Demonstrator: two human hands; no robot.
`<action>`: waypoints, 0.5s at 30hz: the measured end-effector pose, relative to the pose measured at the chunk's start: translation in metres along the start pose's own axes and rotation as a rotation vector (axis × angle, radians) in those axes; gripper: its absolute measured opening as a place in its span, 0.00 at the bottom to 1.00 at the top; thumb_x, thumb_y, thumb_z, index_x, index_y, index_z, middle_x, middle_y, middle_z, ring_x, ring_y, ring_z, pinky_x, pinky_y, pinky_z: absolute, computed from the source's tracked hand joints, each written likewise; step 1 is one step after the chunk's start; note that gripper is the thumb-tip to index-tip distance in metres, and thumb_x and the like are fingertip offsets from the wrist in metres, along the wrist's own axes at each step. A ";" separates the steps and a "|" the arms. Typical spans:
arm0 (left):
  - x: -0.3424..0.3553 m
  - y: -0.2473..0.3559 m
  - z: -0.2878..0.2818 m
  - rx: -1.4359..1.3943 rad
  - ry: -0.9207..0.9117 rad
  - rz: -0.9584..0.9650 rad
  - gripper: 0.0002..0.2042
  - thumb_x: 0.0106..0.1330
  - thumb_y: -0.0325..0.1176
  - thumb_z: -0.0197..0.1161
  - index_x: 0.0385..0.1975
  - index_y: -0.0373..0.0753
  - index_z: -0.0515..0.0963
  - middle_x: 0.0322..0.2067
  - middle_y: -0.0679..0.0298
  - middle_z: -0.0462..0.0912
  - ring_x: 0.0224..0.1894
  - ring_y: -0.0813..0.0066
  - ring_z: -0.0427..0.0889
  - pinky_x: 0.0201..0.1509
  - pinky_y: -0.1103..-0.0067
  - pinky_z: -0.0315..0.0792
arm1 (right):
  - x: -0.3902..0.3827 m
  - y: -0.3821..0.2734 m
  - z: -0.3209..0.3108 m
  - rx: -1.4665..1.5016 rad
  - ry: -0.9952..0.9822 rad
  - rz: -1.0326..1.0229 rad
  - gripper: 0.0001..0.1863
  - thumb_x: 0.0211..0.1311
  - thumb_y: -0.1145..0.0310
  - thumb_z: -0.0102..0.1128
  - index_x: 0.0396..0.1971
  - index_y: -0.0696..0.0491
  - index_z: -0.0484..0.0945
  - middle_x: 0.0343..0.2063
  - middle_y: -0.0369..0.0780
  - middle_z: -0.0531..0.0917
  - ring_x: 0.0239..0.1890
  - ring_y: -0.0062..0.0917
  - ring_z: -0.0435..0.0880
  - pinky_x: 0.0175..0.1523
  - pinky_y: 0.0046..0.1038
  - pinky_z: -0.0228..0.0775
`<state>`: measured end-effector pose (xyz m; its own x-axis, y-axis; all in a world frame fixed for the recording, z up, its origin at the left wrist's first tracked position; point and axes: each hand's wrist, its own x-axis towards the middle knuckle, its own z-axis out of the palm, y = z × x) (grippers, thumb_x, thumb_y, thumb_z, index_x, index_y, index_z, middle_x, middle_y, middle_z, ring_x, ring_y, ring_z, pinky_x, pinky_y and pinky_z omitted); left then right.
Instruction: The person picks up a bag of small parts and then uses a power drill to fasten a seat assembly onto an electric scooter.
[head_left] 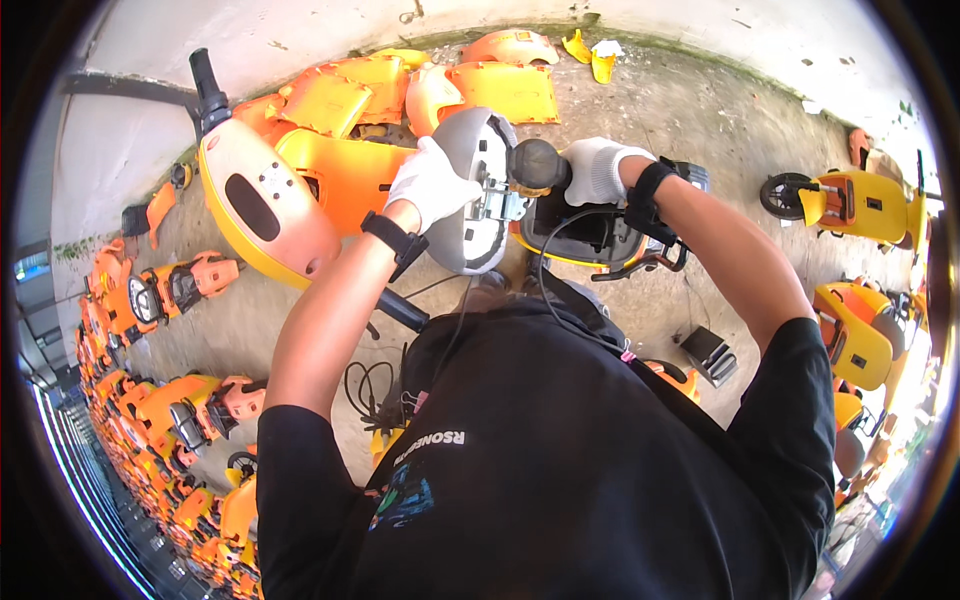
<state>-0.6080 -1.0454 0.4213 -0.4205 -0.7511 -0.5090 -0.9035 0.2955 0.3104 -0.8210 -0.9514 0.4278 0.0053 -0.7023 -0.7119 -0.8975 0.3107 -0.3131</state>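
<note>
My left hand (428, 185), in a white glove, grips the grey seat-like piece (462, 245), whose pale underside faces up with a metal hinge bracket (500, 205). My gloved right hand (600, 170) is closed on a dark, round-headed tool (532, 158) with a brass-coloured band, held against the piece by the bracket; its grip is hidden. Below is an open black compartment (590, 235) on an orange and yellow scooter. Its pale orange front section (300, 240), with a handlebar grip (210, 90), lies to the left. Black cables run down past my body.
Loose orange panels (325, 100) lie along the white wall (660, 35) at the back. Many orange scooters (150, 290) are crowded at left. More yellow scooters (865, 200) stand at right on the concrete floor (730, 260), near a small black object (708, 355).
</note>
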 end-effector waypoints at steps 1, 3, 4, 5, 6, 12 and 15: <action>-0.001 0.000 0.000 0.004 0.001 0.004 0.39 0.42 0.43 0.70 0.48 0.22 0.59 0.44 0.40 0.75 0.46 0.51 0.78 0.49 0.69 0.73 | 0.001 -0.001 0.002 -0.016 0.009 -0.016 0.19 0.41 0.64 0.59 0.38 0.53 0.80 0.33 0.50 0.82 0.39 0.42 0.81 0.44 0.32 0.72; -0.002 0.000 0.001 -0.003 0.000 -0.002 0.38 0.42 0.44 0.70 0.48 0.24 0.59 0.44 0.41 0.74 0.47 0.51 0.78 0.49 0.69 0.73 | 0.000 -0.003 0.003 -0.026 0.027 -0.049 0.19 0.42 0.64 0.59 0.38 0.53 0.80 0.34 0.49 0.82 0.40 0.43 0.81 0.45 0.33 0.72; -0.003 0.001 0.000 0.001 -0.002 0.005 0.38 0.42 0.44 0.70 0.48 0.24 0.59 0.44 0.41 0.74 0.47 0.51 0.78 0.49 0.69 0.73 | -0.001 -0.004 0.002 -0.020 0.030 -0.043 0.19 0.42 0.64 0.59 0.38 0.53 0.80 0.34 0.49 0.82 0.40 0.43 0.81 0.45 0.33 0.72; -0.004 0.003 -0.001 -0.012 -0.006 -0.006 0.38 0.42 0.44 0.71 0.47 0.24 0.59 0.44 0.41 0.74 0.46 0.51 0.78 0.49 0.69 0.73 | -0.001 -0.004 0.002 -0.030 0.020 -0.036 0.19 0.42 0.64 0.59 0.38 0.53 0.80 0.34 0.49 0.82 0.40 0.42 0.80 0.45 0.34 0.72; -0.004 0.004 -0.002 -0.025 -0.010 -0.017 0.38 0.43 0.44 0.71 0.47 0.24 0.59 0.43 0.41 0.75 0.46 0.51 0.78 0.49 0.68 0.73 | -0.001 -0.004 0.002 -0.042 0.010 -0.031 0.19 0.42 0.64 0.59 0.38 0.53 0.80 0.34 0.49 0.82 0.40 0.42 0.80 0.45 0.34 0.71; -0.004 0.005 0.000 -0.031 0.002 -0.030 0.38 0.43 0.44 0.70 0.47 0.24 0.59 0.44 0.41 0.74 0.46 0.51 0.78 0.49 0.68 0.73 | -0.001 -0.001 0.001 -0.026 0.016 -0.035 0.20 0.41 0.64 0.59 0.38 0.53 0.80 0.34 0.49 0.82 0.40 0.42 0.80 0.45 0.34 0.71; -0.006 0.002 0.004 -0.040 0.021 -0.024 0.38 0.43 0.44 0.70 0.48 0.24 0.59 0.44 0.40 0.73 0.47 0.50 0.77 0.50 0.67 0.72 | 0.004 0.000 0.001 -0.027 0.024 -0.037 0.19 0.41 0.64 0.59 0.37 0.54 0.80 0.33 0.49 0.82 0.39 0.42 0.81 0.44 0.34 0.72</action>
<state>-0.6079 -1.0384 0.4218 -0.3964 -0.7702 -0.4996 -0.9091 0.2534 0.3306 -0.8201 -0.9533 0.4247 0.0286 -0.7281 -0.6849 -0.9083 0.2671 -0.3219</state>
